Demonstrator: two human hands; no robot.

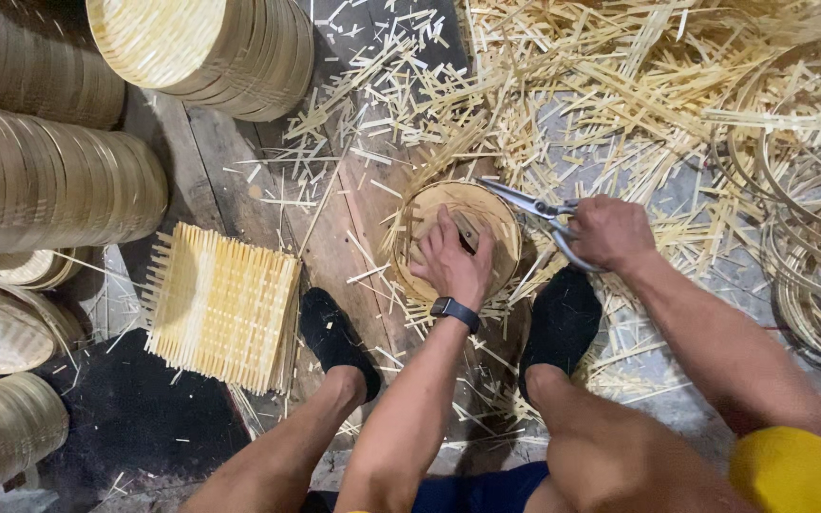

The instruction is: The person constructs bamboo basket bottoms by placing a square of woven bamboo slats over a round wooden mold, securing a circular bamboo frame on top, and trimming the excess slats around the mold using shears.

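My left hand (450, 263) presses flat inside the round bamboo tray (458, 237) between my feet, while my right hand (608, 231), closed around the shears (536, 211), points the blades left over its far rim.

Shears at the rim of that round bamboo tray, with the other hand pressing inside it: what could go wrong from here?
1. The shears in the right hand cut close to the left hand pressing inside the round tray; a slip might nick fingers.
2. Offcuts litter the floor around the socked feet; sharp slivers could prick them.
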